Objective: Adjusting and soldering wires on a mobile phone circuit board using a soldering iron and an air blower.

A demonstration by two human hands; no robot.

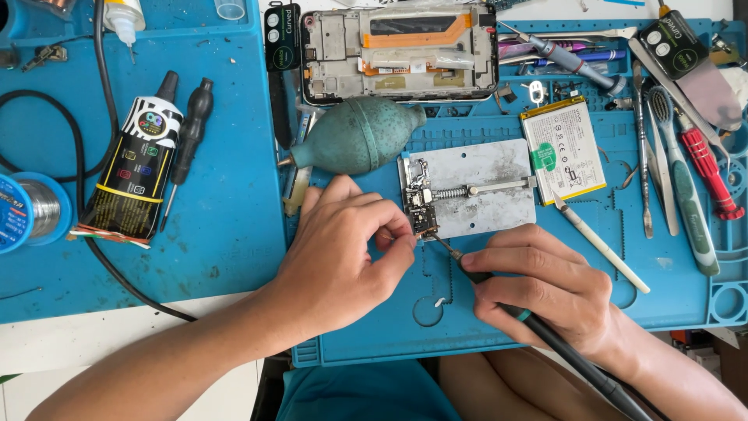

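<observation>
On the blue rubbery mat covering the surface, a small dark circuit board sits clamped at the left edge of a dull metal holder plate. The left hand pinches its fingertips together at the board's lower corner; the right hand grips a slim black soldering iron, tip touching there.

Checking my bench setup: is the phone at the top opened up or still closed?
Opened up. The phone lies with its back off, showing its metal frame and an orange flex strip.
</observation>
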